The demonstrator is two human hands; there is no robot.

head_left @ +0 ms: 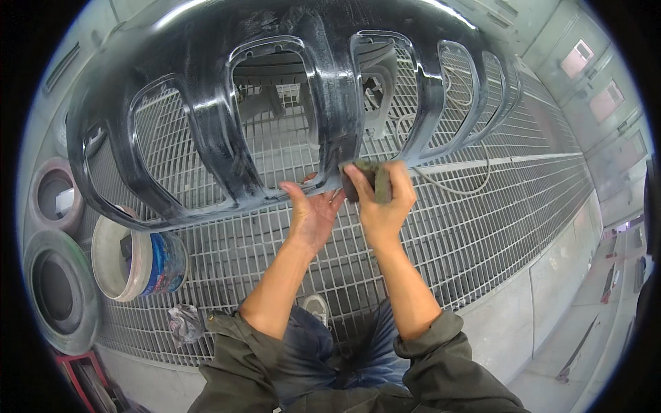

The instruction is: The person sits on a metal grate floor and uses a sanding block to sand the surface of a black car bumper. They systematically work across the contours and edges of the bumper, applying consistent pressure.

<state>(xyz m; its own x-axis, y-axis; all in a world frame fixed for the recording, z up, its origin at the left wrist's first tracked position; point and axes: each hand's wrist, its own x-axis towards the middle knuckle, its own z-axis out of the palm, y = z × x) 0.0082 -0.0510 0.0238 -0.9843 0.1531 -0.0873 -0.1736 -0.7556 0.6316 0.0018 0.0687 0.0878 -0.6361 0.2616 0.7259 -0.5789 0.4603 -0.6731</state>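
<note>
A large black slotted grille panel [213,113], smeared with whitish residue and wet-looking in places, spans the upper view. At its lower rim, my left hand [313,219] is closed round the edge, palm up, with the thumb in front; some fingers are hidden behind the rim. Just to the right, my right hand [387,210] grips a dark green-grey sanding pad [382,184] between thumb and fingers. The pad sits against or very close to the panel's lower edge; exact contact is hard to make out.
Metal floor grating [468,241] lies beneath. To the left are a whitish bucket [103,258] with a blue side, crumpled plastic [184,325], round ring-shaped items [86,292] and a red-edged box [72,365]. A pale hose [460,191] loops under the panel.
</note>
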